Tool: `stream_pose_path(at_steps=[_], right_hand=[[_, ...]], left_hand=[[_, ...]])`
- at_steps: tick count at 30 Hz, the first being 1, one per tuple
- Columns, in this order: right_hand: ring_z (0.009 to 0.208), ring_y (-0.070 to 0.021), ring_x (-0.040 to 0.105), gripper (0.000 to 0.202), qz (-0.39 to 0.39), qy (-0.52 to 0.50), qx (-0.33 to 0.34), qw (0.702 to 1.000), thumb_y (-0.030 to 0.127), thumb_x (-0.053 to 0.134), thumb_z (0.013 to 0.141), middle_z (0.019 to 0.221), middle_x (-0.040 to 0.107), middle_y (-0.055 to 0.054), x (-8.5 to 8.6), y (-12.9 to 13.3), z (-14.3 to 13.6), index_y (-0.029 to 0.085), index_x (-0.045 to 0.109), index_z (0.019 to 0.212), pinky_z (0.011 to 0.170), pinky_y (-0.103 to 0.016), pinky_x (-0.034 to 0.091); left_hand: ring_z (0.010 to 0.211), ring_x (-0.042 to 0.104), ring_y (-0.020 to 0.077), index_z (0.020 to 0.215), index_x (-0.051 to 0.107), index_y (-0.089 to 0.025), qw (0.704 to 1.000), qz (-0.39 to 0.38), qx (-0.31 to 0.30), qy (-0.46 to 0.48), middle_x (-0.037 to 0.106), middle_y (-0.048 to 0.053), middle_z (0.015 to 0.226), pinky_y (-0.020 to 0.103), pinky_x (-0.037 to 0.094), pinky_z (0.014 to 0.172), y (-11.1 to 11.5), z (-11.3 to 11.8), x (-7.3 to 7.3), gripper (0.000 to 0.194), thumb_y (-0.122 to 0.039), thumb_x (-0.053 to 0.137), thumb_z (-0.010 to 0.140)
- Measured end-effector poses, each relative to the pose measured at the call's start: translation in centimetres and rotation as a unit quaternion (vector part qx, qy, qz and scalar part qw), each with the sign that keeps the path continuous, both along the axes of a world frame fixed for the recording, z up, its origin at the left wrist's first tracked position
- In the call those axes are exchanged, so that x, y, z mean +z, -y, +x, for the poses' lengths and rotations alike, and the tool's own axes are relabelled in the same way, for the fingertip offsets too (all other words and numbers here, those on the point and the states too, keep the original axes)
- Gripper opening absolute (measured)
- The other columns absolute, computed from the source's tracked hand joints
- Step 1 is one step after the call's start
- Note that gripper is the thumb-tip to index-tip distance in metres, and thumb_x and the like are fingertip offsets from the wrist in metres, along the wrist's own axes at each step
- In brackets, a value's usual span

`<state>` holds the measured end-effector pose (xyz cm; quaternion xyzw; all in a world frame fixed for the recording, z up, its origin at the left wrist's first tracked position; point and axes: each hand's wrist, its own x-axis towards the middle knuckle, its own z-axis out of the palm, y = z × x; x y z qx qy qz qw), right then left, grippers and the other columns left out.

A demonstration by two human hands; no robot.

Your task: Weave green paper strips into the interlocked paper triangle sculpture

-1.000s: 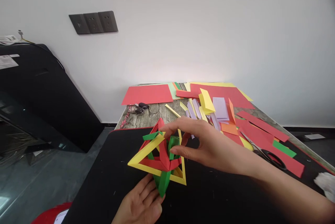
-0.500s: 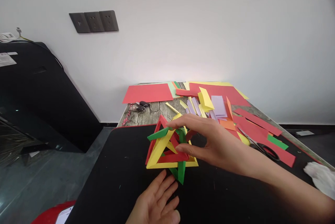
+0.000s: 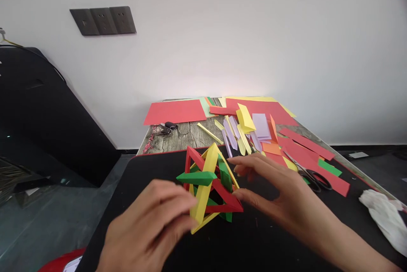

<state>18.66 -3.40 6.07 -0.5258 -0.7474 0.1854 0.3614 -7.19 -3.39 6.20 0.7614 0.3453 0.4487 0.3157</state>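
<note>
A model of interlocked folded-paper triangles [image 3: 208,170] in red, yellow and green stands on the black mat, tilted. My left hand [image 3: 149,225] is at its lower left, thumb and fingers closed on the bottom corner of the yellow triangle. One green folded strip [image 3: 197,178] juts out to the left with a pointed end. On the right side is my right hand [image 3: 270,183], thumb and fingers spread apart. Its thumb tip meets or nearly meets the model's right edge; whether it presses there I cannot tell.
Folded yellow and purple paper strips [image 3: 235,132] lie behind the model. Scissors [image 3: 313,176] rest on red paper at the right, with a crumpled white tissue [image 3: 383,217] nearer. Keys [image 3: 167,128] and a red sheet [image 3: 174,112] are at the back left. A black mat [image 3: 143,179] covers the front.
My left hand has risen from palm-up below the model and turned to grip its lower left corner. My right hand has drawn back to the right. The model has turned and tilted.
</note>
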Motion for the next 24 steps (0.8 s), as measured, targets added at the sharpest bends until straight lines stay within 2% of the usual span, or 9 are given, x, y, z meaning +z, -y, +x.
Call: stream_pose_path(at_steps=[2, 4, 6, 10, 14, 20, 24], right_hand=[[0.076, -0.0178, 0.062, 0.035, -0.016, -0.012, -0.032, 0.999, 0.034, 0.064, 0.087, 0.093, 0.067, -0.002, -0.4, 0.2, -0.1, 0.031, 0.058, 0.121, 0.069, -0.03, 0.054], [0.065, -0.0155, 0.057, 0.036, -0.042, -0.034, -0.051, 0.997, 0.037, 0.064, 0.087, 0.089, 0.069, -0.002, -0.6, 0.1, -0.4, 0.03, 0.058, 0.121, 0.059, -0.028, 0.051], [0.057, -0.0135, 0.052, 0.037, -0.068, -0.063, -0.061, 0.994, 0.037, 0.065, 0.085, 0.087, 0.07, -0.001, -0.6, -0.1, -0.8, 0.029, 0.059, 0.12, 0.05, -0.025, 0.047], [0.054, -0.0123, 0.05, 0.037, -0.089, -0.103, -0.054, 0.989, 0.033, 0.067, 0.081, 0.082, 0.071, 0.0, -0.6, -0.4, -1.8, 0.027, 0.061, 0.117, 0.045, -0.023, 0.042], [0.053, -0.0122, 0.051, 0.026, -0.056, -0.117, -0.051, 0.99, 0.029, 0.064, 0.083, 0.077, 0.071, -0.001, -1.0, -0.5, -2.2, 0.025, 0.065, 0.109, 0.045, -0.022, 0.042], [0.055, -0.0128, 0.057, 0.018, -0.003, -0.114, -0.026, 0.993, 0.026, 0.066, 0.083, 0.071, 0.069, -0.001, -1.3, -0.6, -2.3, 0.024, 0.071, 0.1, 0.047, -0.022, 0.048], [0.059, -0.0137, 0.062, 0.018, 0.004, -0.118, 0.003, 0.993, 0.027, 0.066, 0.083, 0.075, 0.071, -0.002, -1.1, -0.4, -2.0, 0.023, 0.07, 0.1, 0.05, -0.021, 0.051]], left_hand=[[0.08, 0.067, 0.0173, 0.104, 0.073, -0.032, 0.992, 0.114, 0.029, -0.038, 0.073, 0.001, 0.092, 0.023, 0.055, 0.069, -2.0, 1.1, 0.7, 0.031, -0.013, 0.07, 0.08], [0.08, 0.067, 0.0177, 0.107, 0.071, -0.031, 0.985, 0.167, 0.019, -0.048, 0.073, 0.001, 0.091, 0.025, 0.056, 0.067, -3.4, 2.3, 1.0, 0.031, -0.014, 0.07, 0.081], [0.079, 0.066, 0.0174, 0.106, 0.071, -0.03, 0.981, 0.187, 0.002, -0.048, 0.074, 0.001, 0.088, 0.025, 0.055, 0.066, -4.1, 3.1, 1.1, 0.03, -0.015, 0.07, 0.081], [0.074, 0.067, 0.0158, 0.102, 0.073, -0.027, 0.982, 0.178, -0.026, -0.052, 0.073, 0.002, 0.084, 0.023, 0.056, 0.064, -4.4, 3.7, 1.2, 0.024, -0.015, 0.071, 0.081], [0.075, 0.068, 0.0158, 0.1, 0.074, -0.026, 0.985, 0.159, -0.027, -0.057, 0.074, 0.003, 0.088, 0.023, 0.056, 0.065, -4.6, 3.8, 0.9, 0.024, -0.012, 0.069, 0.081], [0.08, 0.068, 0.0191, 0.103, 0.074, -0.028, 0.988, 0.14, -0.041, -0.044, 0.074, 0.004, 0.092, 0.027, 0.057, 0.069, -4.8, 4.1, 0.4, 0.03, -0.01, 0.07, 0.079], [0.087, 0.065, 0.0221, 0.109, 0.072, -0.029, 0.989, 0.138, -0.047, -0.035, 0.074, 0.005, 0.095, 0.032, 0.056, 0.074, -4.8, 4.3, 0.0, 0.039, -0.009, 0.072, 0.076]])
